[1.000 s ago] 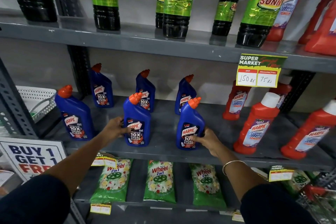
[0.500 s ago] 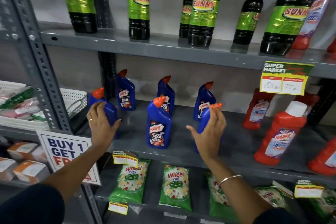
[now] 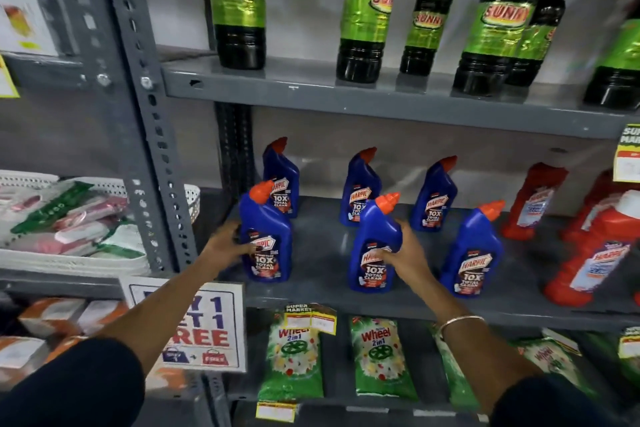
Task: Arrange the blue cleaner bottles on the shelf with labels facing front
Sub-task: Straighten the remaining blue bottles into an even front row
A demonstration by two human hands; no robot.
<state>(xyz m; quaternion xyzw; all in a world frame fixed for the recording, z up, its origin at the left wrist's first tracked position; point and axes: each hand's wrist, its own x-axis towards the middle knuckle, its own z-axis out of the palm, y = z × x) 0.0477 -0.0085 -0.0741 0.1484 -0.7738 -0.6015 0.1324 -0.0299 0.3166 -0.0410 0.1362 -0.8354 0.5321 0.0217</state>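
Observation:
Several blue cleaner bottles with orange caps stand upright on the grey middle shelf [image 3: 322,291], labels facing front, in a front row and a back row. My left hand [image 3: 227,243] grips the front left bottle [image 3: 265,236] from its left side. My right hand [image 3: 403,251] is wrapped on the front middle bottle [image 3: 372,246] from its right side. A third front bottle [image 3: 472,253] stands free to the right. Three more [image 3: 280,177] [image 3: 360,187] [image 3: 433,194] stand behind near the back wall.
Red cleaner bottles [image 3: 595,253] stand at the shelf's right. Dark bottles with green labels [image 3: 239,7] fill the shelf above. Green detergent packets [image 3: 294,360] lie on the shelf below. A perforated grey upright [image 3: 145,121], a white basket [image 3: 69,263] and a promotion sign [image 3: 204,326] are at left.
The view has shifted left and closer. My right hand has left the front right bottle and closed on the front middle one. My left hand stays on the front left bottle.

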